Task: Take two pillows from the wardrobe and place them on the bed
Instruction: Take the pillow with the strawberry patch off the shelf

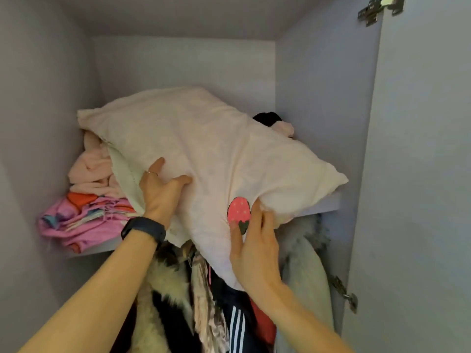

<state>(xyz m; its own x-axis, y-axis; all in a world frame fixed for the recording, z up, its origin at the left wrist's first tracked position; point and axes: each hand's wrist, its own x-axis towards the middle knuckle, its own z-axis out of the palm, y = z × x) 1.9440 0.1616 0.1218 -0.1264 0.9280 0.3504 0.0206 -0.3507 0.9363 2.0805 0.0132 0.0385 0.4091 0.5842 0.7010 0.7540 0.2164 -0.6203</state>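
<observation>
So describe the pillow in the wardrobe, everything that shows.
The pillow is pale pink, soft and creased, in a fabric case printed with a pink strawberry near its front edge. It lies tilted on the upper shelf, its front end hanging past the shelf edge over the hanging clothes. The left hand grips its left side; the right hand presses its front underside.

the shelf (328, 202) is the thing to steer by. on its left end lies a folded pink striped cloth (81, 222), with a heap of pale peach fleece (91, 171) stacked on top of it. at the shelf's back right corner sits something black (266, 117), too hidden to name. below the shelf hang clothes: a black and cream fur coat (163, 296), a dark garment with white stripes (238, 324), and a pale fluffy coat (308, 271) furthest right. a metal hinge (344, 291) is fixed beside that coat, another hinge (379, 8) high above the shelf.
</observation>
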